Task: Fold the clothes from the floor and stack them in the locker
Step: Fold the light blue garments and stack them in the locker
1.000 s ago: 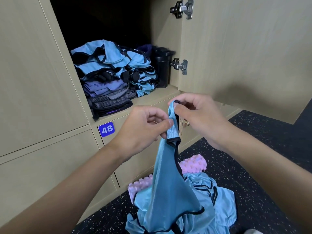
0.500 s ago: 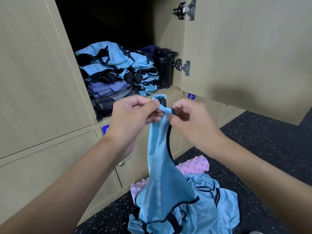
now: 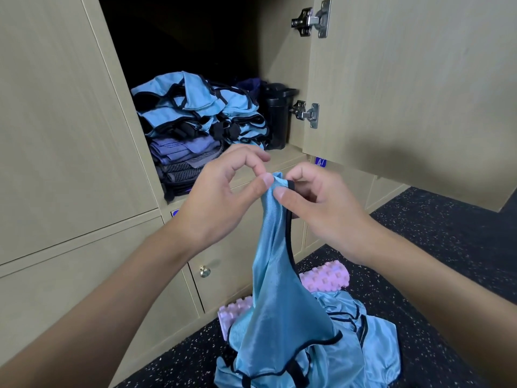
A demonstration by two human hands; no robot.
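Folded blue and grey clothes [image 3: 195, 130] sit stacked in the beige locker [image 3: 282, 65]. The left hand [image 3: 221, 197] and right hand [image 3: 321, 208] pinch an unfolded shiny blue bib [image 3: 279, 303]. Crumpled blue bibs [image 3: 372, 340] wait on the floor [image 3: 447, 247].

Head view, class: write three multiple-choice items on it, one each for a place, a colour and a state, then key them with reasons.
1. Where is the black container? A in the locker, right of the folded stack; B on the ground; C in a hand.
2. What colour is the foam roller? A green; B pink; C white.
3. How is the blue vest held? A untouched; B by one hand; C pinched at its top by both hands.
Key: A, it stands beside the stack; B, pink bumps show; C, left hand and right hand pinch its top.
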